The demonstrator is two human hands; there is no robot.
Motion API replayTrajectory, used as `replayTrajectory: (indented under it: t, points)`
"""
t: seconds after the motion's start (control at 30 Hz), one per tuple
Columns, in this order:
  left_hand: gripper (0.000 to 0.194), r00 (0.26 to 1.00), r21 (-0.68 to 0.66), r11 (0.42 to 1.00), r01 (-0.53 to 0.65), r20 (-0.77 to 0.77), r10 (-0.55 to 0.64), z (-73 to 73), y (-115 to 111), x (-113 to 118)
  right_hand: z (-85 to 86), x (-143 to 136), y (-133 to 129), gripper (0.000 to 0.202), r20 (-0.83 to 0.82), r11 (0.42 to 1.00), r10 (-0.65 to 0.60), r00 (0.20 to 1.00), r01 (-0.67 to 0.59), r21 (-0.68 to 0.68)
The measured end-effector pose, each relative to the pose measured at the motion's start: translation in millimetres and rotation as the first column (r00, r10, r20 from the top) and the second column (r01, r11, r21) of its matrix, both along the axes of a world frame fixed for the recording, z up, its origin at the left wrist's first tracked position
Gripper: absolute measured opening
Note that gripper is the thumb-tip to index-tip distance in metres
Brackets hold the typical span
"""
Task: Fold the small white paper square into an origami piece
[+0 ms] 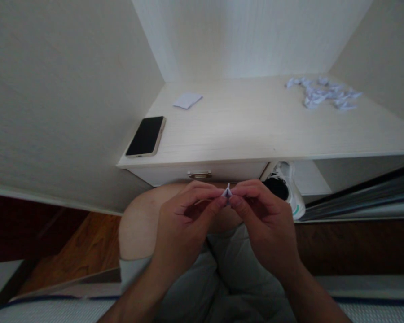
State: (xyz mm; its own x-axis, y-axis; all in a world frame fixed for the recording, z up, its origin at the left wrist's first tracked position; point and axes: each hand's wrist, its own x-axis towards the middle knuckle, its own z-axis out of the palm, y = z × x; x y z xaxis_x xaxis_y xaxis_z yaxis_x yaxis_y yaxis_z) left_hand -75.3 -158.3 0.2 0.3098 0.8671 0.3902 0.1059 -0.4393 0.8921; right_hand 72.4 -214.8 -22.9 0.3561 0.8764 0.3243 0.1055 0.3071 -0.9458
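Note:
Between my two hands, above my lap, is a small piece of folded white paper (pixel 227 193) with a pointed tip sticking up. My left hand (pixel 188 215) pinches its left side between thumb and forefinger. On the other side, my right hand (pixel 264 220) grips it the same way, fingertips close to those of the left. Most of the paper is covered by the fingers, so its full shape is hidden.
A white desktop (pixel 235 130) bears a phone (pixel 146 136) at its left edge, a flat stack of white paper (pixel 187 100) behind it, and a pile of folded paper pieces (pixel 326 93) at the back right. Below are a drawer (pixel 175 172) and a white shoe (pixel 294 197).

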Motion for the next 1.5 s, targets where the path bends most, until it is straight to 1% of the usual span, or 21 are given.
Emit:
replayTrajectory:
  t: [0.1, 0.17, 0.23, 0.3, 0.37, 0.47, 0.57, 0.63, 0.77, 0.83, 0.9, 1.0, 1.1, 1.13, 1.2, 1.27, 1.37, 1.43, 1.5]
  points:
    - [0.018, 0.991, 0.196, 0.977, -0.087, -0.087, 0.106, -0.1, -5, 2, -2.8, -6, -3, 0.011, 0.011, 0.997, -0.065, 0.998, 0.065, 0.04]
    - [0.019, 0.977, 0.319, 0.939, -0.13, -0.12, 0.177, -1.2, -9, 2, -3.9, -9, -4, 0.017, 0.035, 0.99, -0.106, 0.994, 0.102, 0.1]
    - [0.02, 0.973, 0.407, 0.902, -0.142, -0.112, 0.203, -2.5, -13, 1, -3.8, -11, -5, 0.024, 0.07, 0.976, -0.136, 0.988, 0.121, 0.179]
    - [0.023, 0.977, 0.467, 0.876, -0.12, -0.099, 0.186, -2.9, -15, -1, -2.6, -11, -6, 0.029, 0.105, 0.959, -0.152, 0.983, 0.121, 0.256]
    - [0.026, 0.981, 0.518, 0.853, -0.067, -0.122, 0.151, -0.9, -16, -4, -0.8, -9, -8, 0.033, 0.138, 0.939, -0.163, 0.977, 0.111, 0.326]
    - [0.022, 0.978, 0.565, 0.825, 0.005, -0.175, 0.113, 4.9, -17, -8, 2.6, -6, -12, 0.037, 0.195, 0.91, -0.185, 0.963, 0.093, 0.405]
    - [0.015, 0.982, 0.581, 0.814, 0.008, -0.158, 0.103, 8.1, -18, -8, 6.0, -4, -15, 0.038, 0.233, 0.876, -0.212, 0.949, 0.079, 0.476]
    - [0.013, 0.989, 0.584, 0.812, -0.001, -0.121, 0.088, 6.8, -19, -8, 8.0, -3, -15, 0.036, 0.244, 0.86, -0.226, 0.943, 0.075, 0.505]
    - [0.01, 0.997, 0.554, 0.833, 0.001, -0.064, 0.041, 2.0, -23, -8, 12.6, 4, -16, 0.028, 0.292, 0.853, -0.212, 0.933, 0.031, 0.52]
    - [0.01, 0.998, 0.518, 0.855, 0.032, -0.059, -0.002, 2.9, -24, -9, 15.7, 8, -16, 0.027, 0.348, 0.857, -0.198, 0.917, -0.01, 0.515]
    - [0.014, 0.994, 0.482, 0.871, 0.094, -0.086, -0.06, 7.0, -24, -12, 19.0, 13, -16, 0.027, 0.381, 0.874, -0.166, 0.909, -0.044, 0.484]
    - [0.023, 0.976, 0.429, 0.882, 0.195, -0.17, -0.133, 16.5, -20, -17, 22.4, 19, -16, 0.026, 0.37, 0.895, -0.107, 0.923, -0.073, 0.44]
    - [0.027, 0.948, 0.419, 0.864, 0.28, -0.264, -0.179, 23.7, -12, -21, 23.4, 25, -15, 0.022, 0.399, 0.898, -0.048, 0.916, -0.136, 0.418]
    - [0.027, 0.94, 0.419, 0.857, 0.3, -0.282, -0.191, 25.0, -9, -22, 23.6, 27, -14, 0.021, 0.409, 0.897, -0.022, 0.912, -0.162, 0.411]
    - [0.025, 0.941, 0.39, 0.871, 0.297, -0.277, -0.197, 26.3, -4, -21, 24.2, 32, -13, 0.022, 0.402, 0.906, 0.047, 0.914, -0.209, 0.368]
    - [0.021, 0.949, 0.332, 0.902, 0.274, -0.243, -0.198, 26.7, 1, -19, 25.4, 36, -11, 0.022, 0.354, 0.927, 0.124, 0.927, -0.235, 0.291]
    - [0.018, 0.952, 0.239, 0.937, 0.253, -0.233, -0.198, 27.4, 2, -13, 26.2, 41, -10, 0.016, 0.22, 0.962, 0.225, 0.949, -0.253, 0.108]
    - [0.018, 0.954, 0.137, 0.964, 0.226, -0.23, -0.191, 27.4, 1, -8, 24.6, 42, -10, 0.011, 0.084, 0.969, 0.245, 0.966, -0.245, -0.001]
    - [0.017, 0.961, 0.025, 0.982, 0.19, -0.212, -0.18, 26.4, 0, -4, 21.2, 40, -10, 0.01, -0.068, 0.969, 0.23, 0.971, -0.235, -0.08]
